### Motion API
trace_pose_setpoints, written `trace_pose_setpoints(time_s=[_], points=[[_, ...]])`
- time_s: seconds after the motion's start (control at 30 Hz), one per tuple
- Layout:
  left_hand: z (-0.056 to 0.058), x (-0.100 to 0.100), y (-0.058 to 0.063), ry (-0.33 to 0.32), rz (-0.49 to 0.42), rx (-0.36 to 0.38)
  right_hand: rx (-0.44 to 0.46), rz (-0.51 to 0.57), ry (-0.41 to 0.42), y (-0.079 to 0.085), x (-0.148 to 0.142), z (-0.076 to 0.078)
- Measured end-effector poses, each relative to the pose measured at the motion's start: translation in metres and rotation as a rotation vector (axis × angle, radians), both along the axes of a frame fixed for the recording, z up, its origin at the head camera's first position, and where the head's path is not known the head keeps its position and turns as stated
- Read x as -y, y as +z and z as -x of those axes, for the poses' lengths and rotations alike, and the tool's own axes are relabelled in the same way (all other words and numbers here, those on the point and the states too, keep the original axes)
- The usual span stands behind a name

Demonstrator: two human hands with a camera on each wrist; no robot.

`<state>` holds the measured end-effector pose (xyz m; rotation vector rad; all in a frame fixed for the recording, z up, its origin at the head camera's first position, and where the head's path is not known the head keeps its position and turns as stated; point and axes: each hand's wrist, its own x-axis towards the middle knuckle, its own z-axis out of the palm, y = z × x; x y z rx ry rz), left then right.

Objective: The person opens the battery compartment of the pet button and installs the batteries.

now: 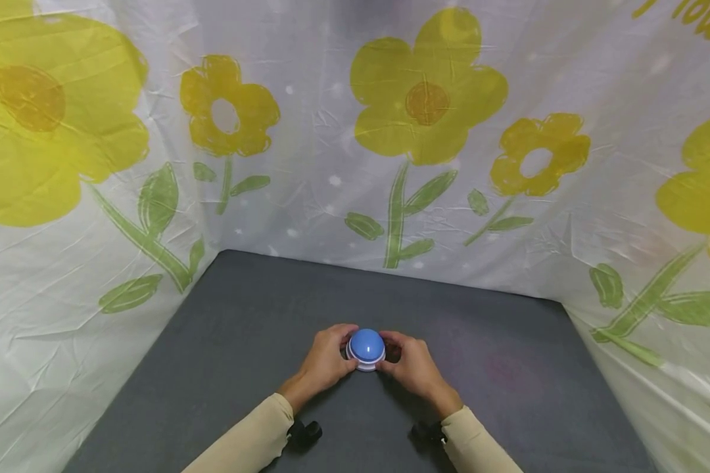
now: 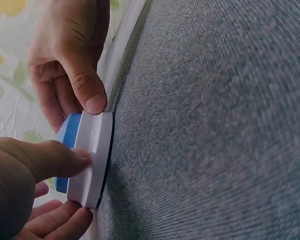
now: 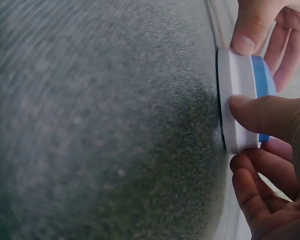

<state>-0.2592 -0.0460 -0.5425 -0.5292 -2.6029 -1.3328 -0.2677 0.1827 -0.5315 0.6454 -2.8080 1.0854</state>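
A push button with a blue dome point(image 1: 367, 344) and a round white base point(image 2: 96, 150) sits on the dark grey table, dome upward. My left hand point(image 1: 327, 355) grips its left side, the thumb point(image 2: 60, 159) against the near rim and the fingers curled round the far side. From the right, my right hand point(image 1: 415, 365) holds it the same way, its thumb point(image 3: 257, 111) pressing on the white base. Both thumbs lie on the side wall, and the dome's top is uncovered. In both wrist views the base rests flat on the cloth surface or very near it.
The grey table top point(image 1: 260, 295) stretches around the hands. Pale curtains point(image 1: 307, 197) printed with yellow flowers hang along its back, left and right edges. A black strap device point(image 1: 305, 433) sits at the left wrist, another point(image 1: 427, 433) at the right, below beige sleeves point(image 1: 254, 433).
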Motion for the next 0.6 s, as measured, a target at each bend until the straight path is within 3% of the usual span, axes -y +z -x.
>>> trace_pose_setpoints(time_s=[0.2, 0.4, 0.6], points=[[0.003, -0.001, 0.001, 0.009, 0.029, -0.039, -0.021, 0.005, -0.004, 0.000, 0.000, 0.003], [0.001, 0.008, 0.001, 0.048, 0.058, 0.009, -0.094, -0.059, 0.023, 0.005, -0.011, 0.001], [0.005, 0.033, 0.020, 0.137, 0.078, -0.049, -0.260, -0.190, -0.080, 0.025, -0.032, 0.003]])
